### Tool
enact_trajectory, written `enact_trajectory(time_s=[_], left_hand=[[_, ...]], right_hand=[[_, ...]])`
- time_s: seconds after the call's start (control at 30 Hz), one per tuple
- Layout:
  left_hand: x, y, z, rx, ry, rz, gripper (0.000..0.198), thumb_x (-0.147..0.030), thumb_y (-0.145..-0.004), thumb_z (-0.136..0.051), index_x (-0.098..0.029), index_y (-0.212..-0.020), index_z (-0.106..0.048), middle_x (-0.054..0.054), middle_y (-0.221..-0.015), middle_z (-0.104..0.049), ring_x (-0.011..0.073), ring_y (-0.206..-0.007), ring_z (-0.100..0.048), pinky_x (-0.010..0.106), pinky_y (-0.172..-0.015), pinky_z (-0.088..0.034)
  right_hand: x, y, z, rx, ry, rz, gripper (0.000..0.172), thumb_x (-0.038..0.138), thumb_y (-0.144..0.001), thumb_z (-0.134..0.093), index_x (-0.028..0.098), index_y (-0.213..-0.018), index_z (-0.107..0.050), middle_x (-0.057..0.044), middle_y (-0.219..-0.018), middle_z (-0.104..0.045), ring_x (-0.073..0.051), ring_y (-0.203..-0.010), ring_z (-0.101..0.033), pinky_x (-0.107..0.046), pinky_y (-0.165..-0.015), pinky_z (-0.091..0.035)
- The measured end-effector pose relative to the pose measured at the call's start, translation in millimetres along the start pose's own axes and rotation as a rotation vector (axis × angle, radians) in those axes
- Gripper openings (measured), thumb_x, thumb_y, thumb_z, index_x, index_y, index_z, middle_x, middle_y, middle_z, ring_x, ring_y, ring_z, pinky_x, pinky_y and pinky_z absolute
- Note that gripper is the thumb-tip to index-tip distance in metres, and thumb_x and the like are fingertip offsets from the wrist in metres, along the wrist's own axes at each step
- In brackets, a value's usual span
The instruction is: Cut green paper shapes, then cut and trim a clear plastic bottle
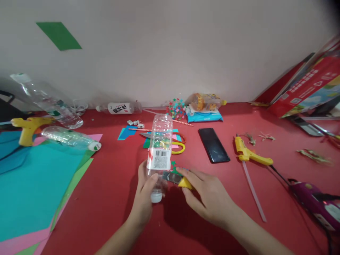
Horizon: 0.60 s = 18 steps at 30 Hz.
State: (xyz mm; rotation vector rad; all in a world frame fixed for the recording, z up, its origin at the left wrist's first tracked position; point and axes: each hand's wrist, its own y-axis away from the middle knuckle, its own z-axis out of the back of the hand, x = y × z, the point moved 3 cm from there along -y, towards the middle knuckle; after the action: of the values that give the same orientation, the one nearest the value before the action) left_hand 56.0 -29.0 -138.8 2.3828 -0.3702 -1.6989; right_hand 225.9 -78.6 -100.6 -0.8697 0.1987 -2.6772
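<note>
My left hand is wrapped round a clear plastic bottle, gripping it near its neck. The bottle has a white label with a barcode, and its white cap points toward me. In my right hand is a box cutter with a yellow body. Its dark blade reaches to the bottle's side below the label; whether it has gone through the plastic I cannot tell. Beyond the bottle lie scissors with yellow and red handles, partly hidden behind it, on small pieces of coloured paper. Green star shapes lie beside the blade.
A black phone and a yellow glue gun with its cord lie to the right. Coloured paper sheets, another glue gun and clear bottles are on the left. By the wall are a blue packet and a star-covered ball.
</note>
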Motion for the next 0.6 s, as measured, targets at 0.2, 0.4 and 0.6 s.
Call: enact_trajectory(time_s=[0.2, 0.4, 0.6], left_hand=[[1.2, 1.4, 1.5, 0.026, -0.039, -0.01, 0.062, -0.04, -0.076, -0.071, -0.026, -0.128, -0.041, -0.001, -0.082, -0.063, 0.0139, -0.052, -0.06, 0.024, -0.043, -0.048], [1.5, 3.9, 1.9, -0.034, -0.095, -0.036, 0.061, -0.05, -0.081, -0.065, -0.024, -0.13, -0.042, 0.001, -0.08, -0.063, 0.016, -0.057, -0.061, 0.023, -0.043, -0.048], [0.9, 4.3, 2.4, -0.016, -0.137, -0.082, 0.063, -0.052, -0.082, -0.064, -0.021, -0.132, -0.042, 0.001, -0.072, -0.065, 0.0158, -0.053, -0.059, 0.025, -0.045, -0.047]], right_hand=[[-0.5, 1.3, -0.8, -0.044, -0.007, 0.035, 0.03, 0.024, -0.094, -0.048, 0.017, -0.122, -0.057, -0.01, -0.098, -0.073, -0.025, -0.079, -0.068, -0.037, -0.068, -0.055], [-2.6, -0.4, -4.2, -0.063, -0.009, 0.024, 0.031, 0.025, -0.096, -0.047, 0.015, -0.124, -0.056, -0.012, -0.104, -0.073, -0.028, -0.086, -0.07, -0.041, -0.071, -0.057], [3.5, 1.4, -9.4, -0.115, -0.032, 0.041, 0.029, 0.027, -0.097, -0.048, 0.016, -0.123, -0.054, -0.012, -0.103, -0.074, -0.027, -0.084, -0.072, -0.038, -0.069, -0.058]])
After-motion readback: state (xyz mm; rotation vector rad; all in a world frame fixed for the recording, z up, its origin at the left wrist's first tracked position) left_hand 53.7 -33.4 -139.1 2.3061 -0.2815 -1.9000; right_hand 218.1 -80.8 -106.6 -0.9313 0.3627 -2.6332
